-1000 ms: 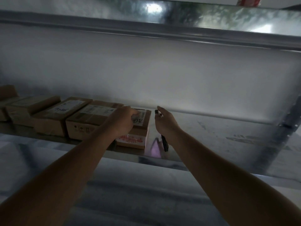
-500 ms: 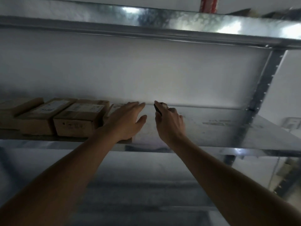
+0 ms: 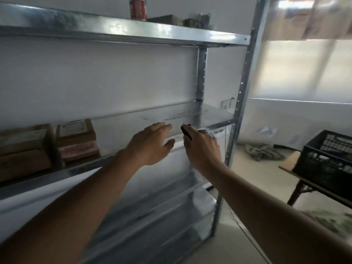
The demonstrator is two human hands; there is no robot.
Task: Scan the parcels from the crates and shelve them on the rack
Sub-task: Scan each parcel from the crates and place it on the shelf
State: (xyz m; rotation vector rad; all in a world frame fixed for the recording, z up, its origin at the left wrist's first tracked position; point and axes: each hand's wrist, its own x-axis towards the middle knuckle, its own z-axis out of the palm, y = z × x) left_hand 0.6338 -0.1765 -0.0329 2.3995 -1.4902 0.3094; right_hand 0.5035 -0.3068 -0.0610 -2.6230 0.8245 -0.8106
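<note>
**A:** What are the fingers doing?

**B:** The left hand (image 3: 150, 143) has its fingers (image 3: 162, 127) straight and relaxed, holding nothing, hovering in front of the middle shelf (image 3: 209, 116). The right hand (image 3: 202, 147) is curled round a small dark scanner (image 3: 185, 132), thumb side up.

**A:** And the parcels?

**B:** Two cardboard parcels (image 3: 76, 140) sit side by side at the left of that shelf, well apart from both hands. The black crate (image 3: 327, 159) stands on a desk (image 3: 304, 181) off to the right.

**A:** So what's the step?

**B:** I'd judge it's turning to the crate for another parcel. Keep the scanner firmly gripped and its window facing out, and leave the free hand loose to pick. Swing clear of the rack (image 3: 242, 92) upright beside the right wrist; a knock there could jolt the scanner.

**A:** Which parcel?

**B:** Can't tell; the crate's contents are blurred.
</note>
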